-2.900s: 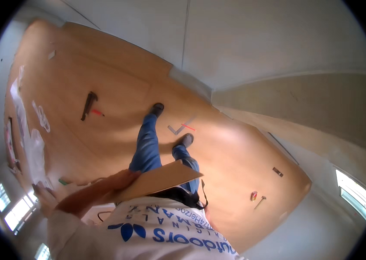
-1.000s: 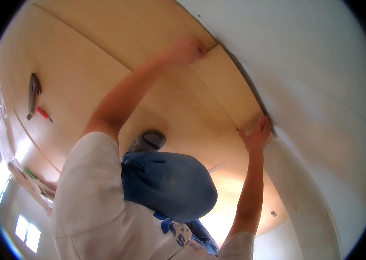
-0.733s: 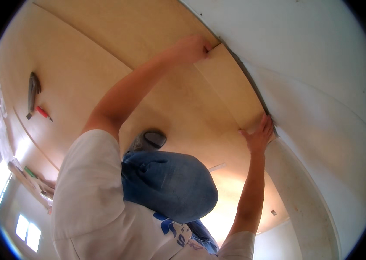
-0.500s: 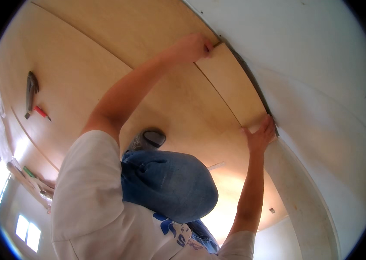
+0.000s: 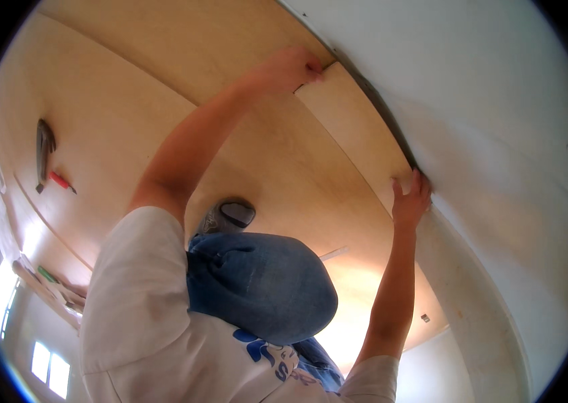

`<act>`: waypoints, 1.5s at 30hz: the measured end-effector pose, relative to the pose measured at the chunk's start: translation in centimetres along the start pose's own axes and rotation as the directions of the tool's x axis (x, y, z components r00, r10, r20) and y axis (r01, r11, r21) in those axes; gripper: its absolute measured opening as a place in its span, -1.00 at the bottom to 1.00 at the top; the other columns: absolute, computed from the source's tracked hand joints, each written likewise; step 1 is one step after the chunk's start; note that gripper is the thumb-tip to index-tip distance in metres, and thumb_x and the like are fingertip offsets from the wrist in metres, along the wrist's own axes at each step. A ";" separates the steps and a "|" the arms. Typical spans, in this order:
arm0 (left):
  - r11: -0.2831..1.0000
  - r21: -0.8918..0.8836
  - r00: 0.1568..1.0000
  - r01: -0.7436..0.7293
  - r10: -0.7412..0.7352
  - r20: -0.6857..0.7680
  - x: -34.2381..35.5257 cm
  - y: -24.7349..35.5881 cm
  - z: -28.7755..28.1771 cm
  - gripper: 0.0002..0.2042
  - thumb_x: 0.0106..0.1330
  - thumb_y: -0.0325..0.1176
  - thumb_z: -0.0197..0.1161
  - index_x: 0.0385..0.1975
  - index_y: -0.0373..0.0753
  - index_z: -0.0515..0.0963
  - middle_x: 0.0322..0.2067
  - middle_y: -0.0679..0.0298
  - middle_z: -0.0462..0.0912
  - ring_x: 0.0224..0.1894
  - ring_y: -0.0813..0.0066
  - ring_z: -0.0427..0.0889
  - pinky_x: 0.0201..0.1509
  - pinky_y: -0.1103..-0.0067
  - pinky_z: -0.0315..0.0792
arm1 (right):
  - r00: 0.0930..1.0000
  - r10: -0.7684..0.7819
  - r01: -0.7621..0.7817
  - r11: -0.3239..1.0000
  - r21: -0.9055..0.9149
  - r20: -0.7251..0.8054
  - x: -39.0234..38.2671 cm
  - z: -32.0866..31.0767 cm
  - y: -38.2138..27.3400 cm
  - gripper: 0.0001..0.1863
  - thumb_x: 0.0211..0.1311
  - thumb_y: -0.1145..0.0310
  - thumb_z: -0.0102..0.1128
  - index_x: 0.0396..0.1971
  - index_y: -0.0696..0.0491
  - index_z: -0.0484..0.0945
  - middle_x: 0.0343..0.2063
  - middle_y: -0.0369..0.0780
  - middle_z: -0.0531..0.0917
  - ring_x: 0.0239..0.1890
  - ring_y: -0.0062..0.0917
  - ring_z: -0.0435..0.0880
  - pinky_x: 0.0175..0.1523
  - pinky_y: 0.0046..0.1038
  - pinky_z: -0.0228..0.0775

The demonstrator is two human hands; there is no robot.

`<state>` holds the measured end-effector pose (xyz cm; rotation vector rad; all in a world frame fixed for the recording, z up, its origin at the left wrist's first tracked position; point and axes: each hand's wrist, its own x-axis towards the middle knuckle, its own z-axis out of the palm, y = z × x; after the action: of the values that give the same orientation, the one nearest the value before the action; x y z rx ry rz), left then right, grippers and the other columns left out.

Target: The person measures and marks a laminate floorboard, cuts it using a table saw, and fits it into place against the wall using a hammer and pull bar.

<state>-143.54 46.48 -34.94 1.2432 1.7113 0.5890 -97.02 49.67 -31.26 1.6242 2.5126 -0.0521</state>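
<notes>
Narrow board against the wall, one hand at each end

I look down on a narrow wooden board [image 5: 354,117] at upper right of the frame, lying lengthwise beside the white wall [image 5: 478,114] on the pale wooden flooring [image 5: 264,148]. The left hand [image 5: 292,67] is at its upper end, fingers curled in and close together at the corner; whether they pinch the edge or only press on it, I cannot tell. The right hand [image 5: 411,198] lies over the lower end, thumb spread from the fingers, not closed round anything. With contact at both ends, I judge, the board can be steadied and kept from swinging askew. The bent knee [image 5: 264,285] at the centre probably braces the low, stretched reach.

Along the wall side I see a dark gap [image 5: 383,111], so board and wall are not flush there. The opposite long edge shows as a thin seam against the flooring, and the lower end is partly hidden by the hand. Room to shift looks tight toward the wall and at the upper end, where another panel edge comes close; toward frame left the flooring runs wide. The dark-handled tool [image 5: 43,149] and the red-handled tool [image 5: 61,181] lie at far left, well apart from the hands, while the shoe [image 5: 230,213] sits nearer, just above the knee.
</notes>
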 end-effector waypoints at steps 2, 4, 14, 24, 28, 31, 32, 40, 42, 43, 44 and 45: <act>0.999 -0.026 1.000 0.025 -0.025 0.004 0.1 -0.5 0.2 -0.68 0.31 -0.16 0.36 -0.11 -0.27 0.74 -0.30 0.12 0.78 -0.24 0.22 0.73 -0.12 0.32 0.56 | 0.998 -0.035 0.035 0.999 0.016 -0.046 0.4 0.2 -0.1 -0.30 0.18 0.04 0.47 0.25 0.08 0.53 0.24 0.00 0.55 0.28 -0.04 0.49 0.35 0.00 0.32; 0.999 -0.024 0.998 0.031 -0.032 -0.050 0.0 -0.2 0.8 -0.69 0.32 -0.18 0.35 -0.13 -0.29 0.74 -0.34 0.14 0.76 -0.31 0.27 0.72 -0.20 0.34 0.55 | 0.997 -0.053 0.055 0.998 0.037 -0.060 0.7 -0.3 0.0 -0.34 0.20 0.05 0.45 0.22 0.11 0.56 0.21 0.01 0.58 0.24 -0.04 0.53 0.33 -0.06 0.36; 0.919 0.391 0.908 -0.044 0.200 -0.369 -0.4 1.8 5.0 -0.53 0.27 -0.31 0.40 0.19 -0.21 0.55 0.12 0.03 0.61 0.09 0.08 0.62 0.13 0.26 0.53 | 0.991 0.133 -0.133 0.990 0.039 -0.002 0.7 1.4 -1.1 -0.27 0.16 0.05 0.44 0.30 0.06 0.48 0.23 -0.11 0.55 0.32 -0.17 0.46 0.32 -0.09 0.37; 0.530 0.735 0.881 -0.423 0.430 0.197 0.5 12.4 15.7 -0.24 0.15 -0.15 0.51 0.38 -0.08 0.37 0.28 0.22 0.44 0.35 0.16 0.40 0.44 0.23 0.30 | 0.953 0.294 -0.281 0.946 0.159 -0.069 0.4 1.4 -2.1 -0.31 0.17 0.03 0.43 0.28 -0.05 0.49 0.24 -0.16 0.52 0.37 -0.25 0.39 0.38 -0.05 0.25; 0.522 0.762 0.914 -0.385 0.333 0.234 0.2 13.7 15.7 -0.18 0.11 -0.14 0.54 0.41 -0.12 0.34 0.27 0.20 0.42 0.38 0.13 0.35 0.46 0.21 0.27 | 0.945 0.316 -0.298 0.938 0.178 -0.079 -0.5 1.8 -1.6 -0.26 0.14 -0.03 0.45 0.30 -0.09 0.47 0.28 -0.14 0.47 0.42 -0.22 0.33 0.42 0.02 0.18; 0.493 0.780 0.913 -0.386 0.325 0.247 0.4 13.6 15.5 -0.15 0.10 -0.14 0.55 0.42 -0.15 0.31 0.28 0.18 0.40 0.39 0.11 0.33 0.48 0.20 0.25 | 0.923 0.369 -0.352 0.925 0.144 -0.109 -0.8 1.4 -1.0 -0.23 0.10 -0.04 0.48 0.30 -0.06 0.46 0.25 -0.12 0.47 0.40 -0.18 0.36 0.42 0.01 0.19; 0.484 0.786 0.914 -0.385 0.317 0.253 0.4 13.7 15.4 -0.14 0.09 -0.14 0.56 0.43 -0.16 0.30 0.28 0.17 0.40 0.39 0.11 0.32 0.48 0.20 0.24 | 0.912 0.393 -0.379 0.917 0.123 -0.117 -1.0 1.2 -0.6 -0.22 0.09 -0.04 0.48 0.30 -0.05 0.46 0.24 -0.11 0.47 0.39 -0.17 0.36 0.42 -0.01 0.20; 0.466 0.787 0.899 -0.405 0.361 0.248 1.9 12.1 16.5 -0.09 -0.02 -0.15 0.62 0.39 -0.19 0.33 0.28 0.15 0.39 0.35 0.05 0.34 0.42 0.17 0.29 | 0.950 0.287 -0.276 0.957 0.092 -0.125 -0.9 1.4 1.4 -0.27 0.08 -0.12 0.48 0.18 0.01 0.55 0.07 -0.12 0.53 0.18 -0.19 0.50 0.25 -0.11 0.43; 0.453 0.791 0.890 -0.411 0.389 0.239 2.1 11.1 16.4 -0.09 -0.04 -0.13 0.63 0.37 -0.18 0.34 0.28 0.14 0.39 0.35 0.03 0.34 0.41 0.17 0.29 | 0.949 0.272 -0.259 0.961 0.095 -0.159 -1.0 1.6 2.5 -0.27 0.06 -0.12 0.49 0.16 0.00 0.56 0.06 -0.13 0.53 0.14 -0.19 0.53 0.23 -0.14 0.46; 0.456 0.794 0.891 -0.403 0.392 0.227 1.7 11.9 16.5 -0.09 -0.05 -0.12 0.63 0.37 -0.18 0.35 0.27 0.14 0.40 0.34 0.03 0.35 0.41 0.17 0.30 | 0.950 0.279 -0.264 0.958 0.114 -0.143 -0.9 1.2 2.4 -0.25 0.05 -0.13 0.49 0.16 0.01 0.55 0.06 -0.12 0.53 0.15 -0.18 0.52 0.23 -0.15 0.45; 0.459 0.795 0.892 -0.396 0.396 0.216 1.3 12.3 16.2 -0.09 -0.06 -0.10 0.64 0.36 -0.17 0.35 0.27 0.14 0.41 0.34 0.02 0.35 0.41 0.17 0.30 | 0.950 0.288 -0.271 0.953 0.133 -0.125 -1.0 0.8 2.2 -0.24 0.04 -0.15 0.49 0.16 0.03 0.55 0.06 -0.12 0.53 0.16 -0.17 0.51 0.23 -0.15 0.45; 0.455 0.793 0.886 -0.405 0.410 0.217 1.0 12.6 16.2 -0.09 -0.05 -0.09 0.63 0.36 -0.17 0.35 0.27 0.14 0.41 0.34 0.01 0.35 0.41 0.16 0.29 | 0.947 0.301 -0.286 0.949 0.134 -0.109 -1.4 0.6 2.5 -0.22 0.03 -0.16 0.48 0.16 0.05 0.54 0.06 -0.11 0.53 0.16 -0.17 0.50 0.23 -0.16 0.45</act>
<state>-123.43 50.07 -33.01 2.3898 1.7289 -0.0244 -94.17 49.40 -31.58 2.0966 2.3633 -0.0636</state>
